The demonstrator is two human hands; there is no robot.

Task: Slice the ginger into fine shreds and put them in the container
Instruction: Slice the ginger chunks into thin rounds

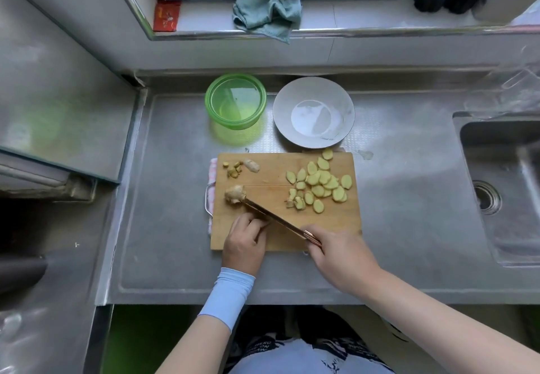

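The right hand (pixel 336 254) was wrapped around the handle of the knife (pixel 274 218), whose tip lay against the leftover ginger knob (pixel 235 194) at the left of the cutting board (pixel 263 169). The left hand (pixel 245 239) sat curled beside the blade; I couldn't tell whether it held anything. Ginger slices (pixel 321 182) were piled on the board's right side, none shredded yet, and the green container (pixel 233 131) behind looked empty. Slicing seemed nearly finished; next the slices would need stacking and cutting into thin strips.
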